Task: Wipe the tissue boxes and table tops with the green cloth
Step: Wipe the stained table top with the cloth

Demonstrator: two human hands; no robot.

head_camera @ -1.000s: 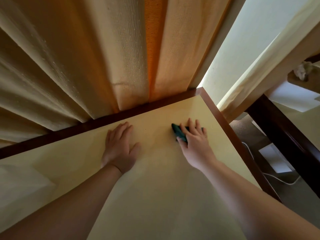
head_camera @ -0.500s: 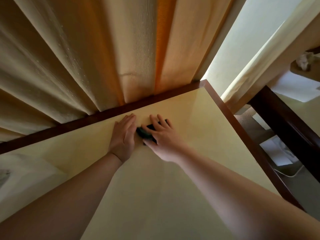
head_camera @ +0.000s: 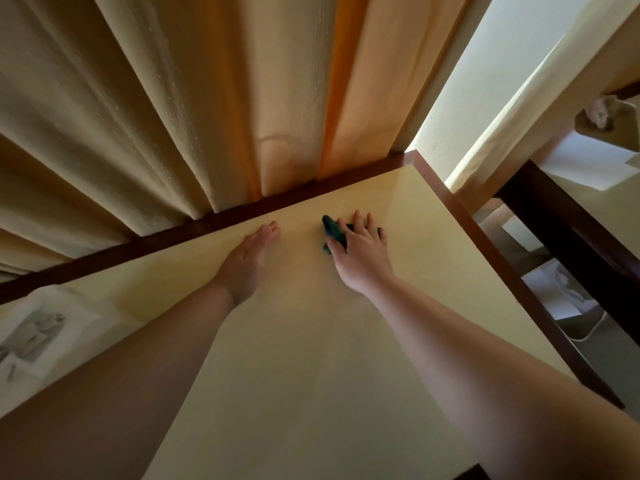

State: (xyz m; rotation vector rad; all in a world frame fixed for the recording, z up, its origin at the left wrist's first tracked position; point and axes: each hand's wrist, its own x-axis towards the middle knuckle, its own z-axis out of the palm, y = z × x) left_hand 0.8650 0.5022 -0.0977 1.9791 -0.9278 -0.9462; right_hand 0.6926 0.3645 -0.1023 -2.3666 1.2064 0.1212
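A person leans over a pale yellow laminate table top framed in dark brown wood (head_camera: 398, 306), midway through a wipe-down that, by the look of it, has reached only the far strip beside the heavy cream and orange pleated curtains (head_camera: 207, 98); the broad near stretch of the surface shows no sign either way of being cleaned. To the right, across a gap, a second dark-framed pale table (head_camera: 588, 188) appears to await its turn, carrying a tan tissue box with white tissue sprouting from its top (head_camera: 609, 121), which sits well apart from the work. A pale printed paper sheet (head_camera: 38, 334) lies at the near table's left edge. The right hand (head_camera: 360, 251) presses flat, fingers spread and straight, on the small dark green cloth (head_camera: 334, 232), which is bunched against the surface near the far edge. The left hand (head_camera: 247, 261) rests flat and empty beside it, bracing.
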